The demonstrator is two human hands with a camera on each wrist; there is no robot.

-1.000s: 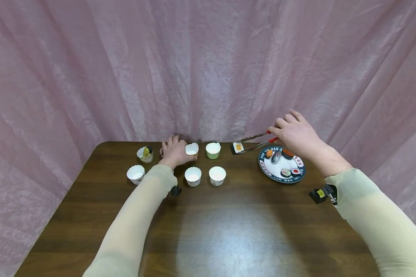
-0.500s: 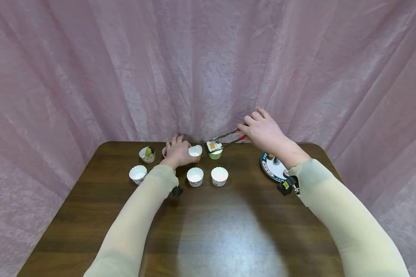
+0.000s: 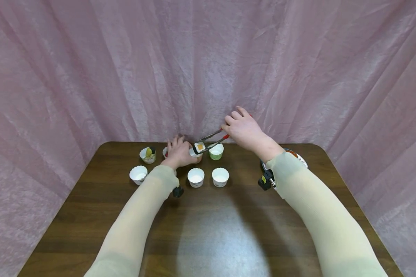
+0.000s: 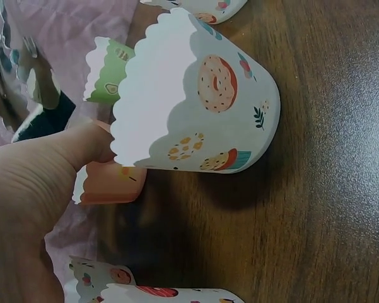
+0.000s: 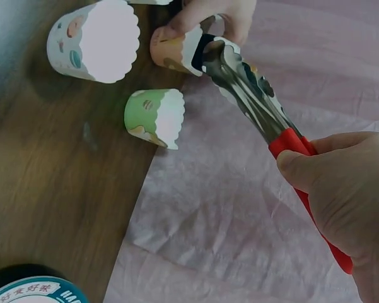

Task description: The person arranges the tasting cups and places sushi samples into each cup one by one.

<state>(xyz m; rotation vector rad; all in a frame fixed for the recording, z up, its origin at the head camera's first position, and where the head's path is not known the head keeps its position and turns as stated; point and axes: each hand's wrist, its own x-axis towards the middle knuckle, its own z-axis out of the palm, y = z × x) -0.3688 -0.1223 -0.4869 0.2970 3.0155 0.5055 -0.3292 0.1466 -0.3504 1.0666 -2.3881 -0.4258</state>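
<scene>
My right hand (image 3: 244, 129) grips red-handled metal tongs (image 5: 252, 98). Between the tong tips is a sushi roll (image 3: 200, 146) with white rice, a yellow centre and a dark wrap. It overlaps the rim of an orange paper baking cup (image 5: 170, 49) in the back row. My left hand (image 3: 179, 152) holds that cup, thumb at its near side, and partly hides it in the head view. Just right of it stands a green paper cup (image 3: 216, 152). In the left wrist view, a white cup with a doughnut print (image 4: 217, 82) fills the middle.
Front-row white cups stand at the left (image 3: 138, 177), with another cup (image 3: 220, 180) toward the middle. A back-left cup (image 3: 148, 158) holds yellow and dark pieces. My right sleeve partly covers a blue-rimmed plate (image 5: 41, 287). Behind the table hangs a pink curtain (image 3: 208, 69).
My right hand has carried the sushi roll leftward in the tongs, from near the plate, past the green cup, to the orange cup. My left hand has stayed nearly in place.
</scene>
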